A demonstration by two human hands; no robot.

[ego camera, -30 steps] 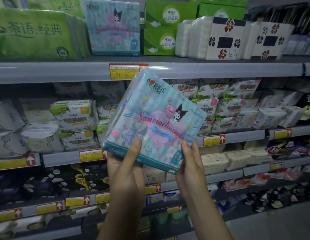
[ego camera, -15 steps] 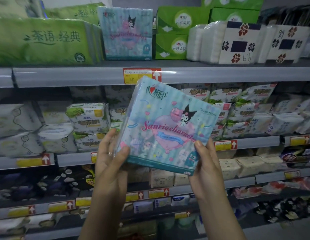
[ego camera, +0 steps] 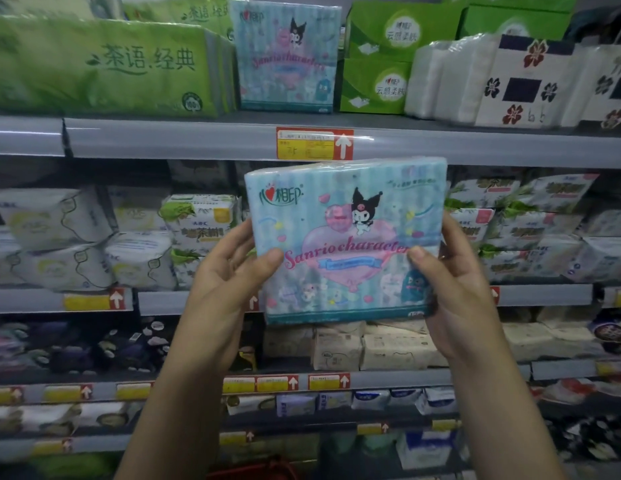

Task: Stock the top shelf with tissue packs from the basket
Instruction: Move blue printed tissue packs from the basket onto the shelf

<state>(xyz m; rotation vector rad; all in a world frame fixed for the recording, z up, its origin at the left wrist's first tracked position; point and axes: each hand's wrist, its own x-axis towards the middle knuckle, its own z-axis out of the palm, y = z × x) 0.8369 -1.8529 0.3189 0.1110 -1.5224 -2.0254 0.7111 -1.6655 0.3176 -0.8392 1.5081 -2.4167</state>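
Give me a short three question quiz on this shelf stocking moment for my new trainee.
1. True or false: both the left hand and the right hand hold the blue tissue pack.
2. On the top shelf, the matching blue pack stands between: A) a large green pack and green boxes; B) two white packs; C) two red baskets.
3. Does the held pack rest on the top shelf yet?
Key: 1 true; 2 A; 3 no, it is held in the air below it.
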